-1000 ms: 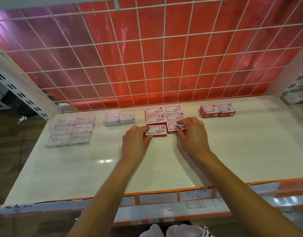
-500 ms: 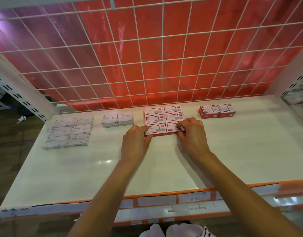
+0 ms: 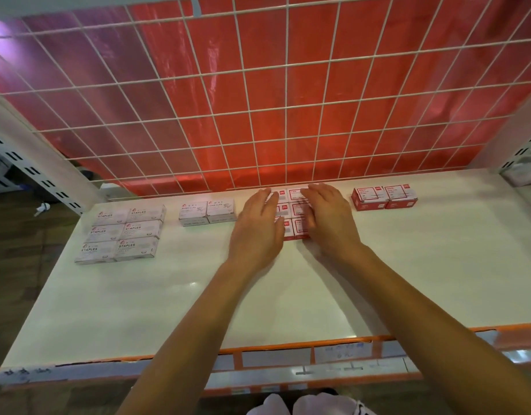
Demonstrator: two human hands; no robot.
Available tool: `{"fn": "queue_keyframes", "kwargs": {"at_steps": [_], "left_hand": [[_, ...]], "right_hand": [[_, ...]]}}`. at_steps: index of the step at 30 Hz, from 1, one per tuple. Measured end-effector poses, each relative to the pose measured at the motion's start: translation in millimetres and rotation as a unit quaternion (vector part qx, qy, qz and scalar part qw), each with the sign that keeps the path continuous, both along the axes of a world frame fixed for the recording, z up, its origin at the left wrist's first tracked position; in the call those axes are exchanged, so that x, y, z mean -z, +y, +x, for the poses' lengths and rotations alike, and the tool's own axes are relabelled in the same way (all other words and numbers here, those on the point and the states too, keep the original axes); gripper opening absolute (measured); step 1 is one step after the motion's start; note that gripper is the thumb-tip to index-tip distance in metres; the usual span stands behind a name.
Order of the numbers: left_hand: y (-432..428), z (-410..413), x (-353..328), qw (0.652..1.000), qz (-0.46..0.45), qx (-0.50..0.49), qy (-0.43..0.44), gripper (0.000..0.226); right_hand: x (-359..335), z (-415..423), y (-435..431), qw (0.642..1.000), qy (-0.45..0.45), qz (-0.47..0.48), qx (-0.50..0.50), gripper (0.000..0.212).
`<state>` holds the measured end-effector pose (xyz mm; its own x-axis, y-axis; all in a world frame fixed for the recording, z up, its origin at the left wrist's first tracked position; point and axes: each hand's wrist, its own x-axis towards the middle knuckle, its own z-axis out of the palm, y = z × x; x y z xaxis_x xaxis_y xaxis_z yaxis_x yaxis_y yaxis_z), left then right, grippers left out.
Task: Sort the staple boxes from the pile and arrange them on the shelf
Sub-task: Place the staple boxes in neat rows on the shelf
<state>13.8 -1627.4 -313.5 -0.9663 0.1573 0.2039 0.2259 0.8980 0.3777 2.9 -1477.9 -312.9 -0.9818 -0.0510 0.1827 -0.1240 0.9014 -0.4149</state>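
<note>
A block of several small red-and-white staple boxes (image 3: pixel 294 215) lies near the back middle of the white shelf (image 3: pixel 408 280). My left hand (image 3: pixel 258 229) lies flat over the block's left side with its fingers straight. Over the right side, my right hand (image 3: pixel 327 220) is flat too, fingers reaching toward the back row. Both hands hide much of the block. Two larger red boxes (image 3: pixel 384 197) sit side by side to the right. At the left, several white boxes marked STAPLES (image 3: pixel 120 232) form a grid.
Two white paper-clip boxes (image 3: pixel 207 212) sit between the STAPLES grid and the red block. A white wire grid (image 3: pixel 258 100) over a red sheet closes the back. An orange-edged label strip (image 3: pixel 288 354) runs along the shelf front. Slotted uprights stand at both sides.
Both hands have let go of the front boxes and slid forward with fingers straightened, now lying flat over the whole red block. The block sits tighter toward the back.
</note>
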Motion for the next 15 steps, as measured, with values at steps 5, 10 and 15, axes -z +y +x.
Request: {"fn": "queue_keyframes", "kwargs": {"at_steps": [5,10,15], "left_hand": [[11,-28,14,0.996,-0.082,0.030,-0.032,0.049],[12,-34,19,0.992,-0.067,0.044,-0.092,0.049],[11,-32,16,0.992,-0.070,0.046,-0.099,0.049]], "right_hand": [[16,-25,-1,0.997,-0.045,0.050,-0.048,0.046],[22,-31,0,0.991,-0.082,0.068,-0.076,0.049],[19,-26,-3,0.992,-0.090,0.061,-0.057,0.051]]}}
